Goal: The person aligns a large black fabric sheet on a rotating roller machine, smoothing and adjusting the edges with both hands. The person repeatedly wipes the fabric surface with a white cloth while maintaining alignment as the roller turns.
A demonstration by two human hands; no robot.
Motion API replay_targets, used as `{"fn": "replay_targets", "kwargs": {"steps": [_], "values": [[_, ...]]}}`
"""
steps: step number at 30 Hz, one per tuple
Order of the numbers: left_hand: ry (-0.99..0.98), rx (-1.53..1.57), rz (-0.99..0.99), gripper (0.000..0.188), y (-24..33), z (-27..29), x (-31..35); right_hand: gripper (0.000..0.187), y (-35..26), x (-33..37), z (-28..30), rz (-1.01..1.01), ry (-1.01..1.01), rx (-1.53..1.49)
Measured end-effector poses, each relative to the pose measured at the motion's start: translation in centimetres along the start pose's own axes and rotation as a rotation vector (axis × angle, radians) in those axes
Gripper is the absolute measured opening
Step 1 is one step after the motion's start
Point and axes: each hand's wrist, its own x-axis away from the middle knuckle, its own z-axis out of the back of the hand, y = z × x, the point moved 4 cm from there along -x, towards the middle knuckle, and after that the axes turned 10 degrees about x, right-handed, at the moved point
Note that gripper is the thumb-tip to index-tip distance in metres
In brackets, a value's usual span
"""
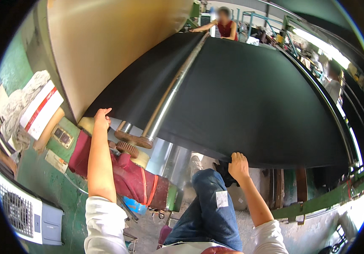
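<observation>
A wide sheet of black fabric (249,93) stretches away from me across the machine. My left hand (103,116) is closed on its near left edge, beside the large tan panel. Farther right, my right hand (238,164) grips the near edge with the fingers curled over it. Between my hands, a shiny metal roller (165,110) runs lengthwise over the fabric. Its near end sits in a rusty bracket (133,139) above a toothed gear (127,149). The parts of my fingers under the fabric are hidden.
The tall tan panel (105,42) rises on the left. A maroon-covered machine part (120,178) with orange ties lies below my left arm. A green frame beam (317,201) crosses at lower right. At the far end, a person in a red top (226,29) reaches to the fabric.
</observation>
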Motion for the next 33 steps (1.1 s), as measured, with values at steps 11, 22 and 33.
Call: {"fn": "replay_targets", "kwargs": {"steps": [11,22,33], "values": [[-0.089,-0.021,0.058,0.010,-0.8,-1.6,1.1,0.025,-6.9,-3.7,-2.0,0.141,-0.005,-0.068],[0.000,0.004,-0.003,0.010,-0.3,-1.5,2.4,0.028,7.0,-4.7,2.7,-0.225,0.218,0.224],[-0.463,-0.033,0.019,0.014,-1.9,-1.7,-0.8,0.019,0.0,-1.9,-0.4,-0.072,-0.016,-0.003]]}}
